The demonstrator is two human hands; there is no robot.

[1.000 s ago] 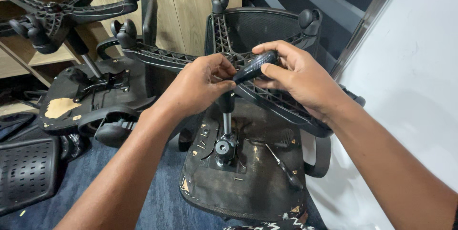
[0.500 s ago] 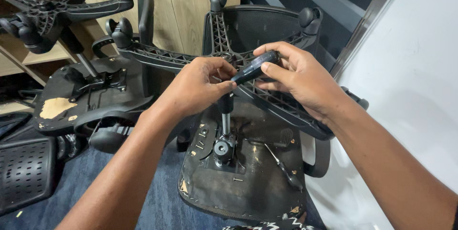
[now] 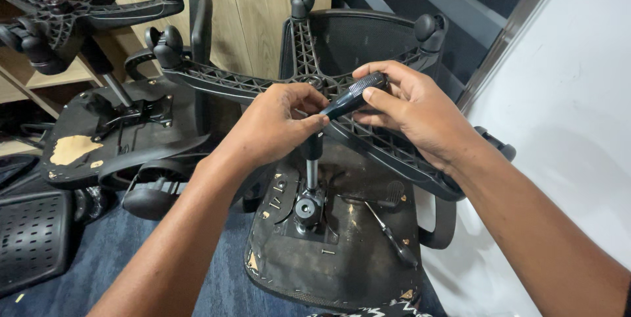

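An upturned black office chair lies before me, its five-arm wheel base up in the air on a metal gas cylinder. My right hand grips the ribbed black handle of a screwdriver over the hub of the base. My left hand pinches the tool's front end just left of the handle, right above the cylinder. The seat underside with its mechanism plate sits below my hands.
A second upturned chair lies to the left, with another wheel base above it. A perforated black backrest rests at the lower left. Wooden panels stand behind, a white wall on the right. A lever and loose screws lie on the seat underside.
Both hands stay at the hub with the screwdriver between them. The view has shifted slightly; the grip looks the same.
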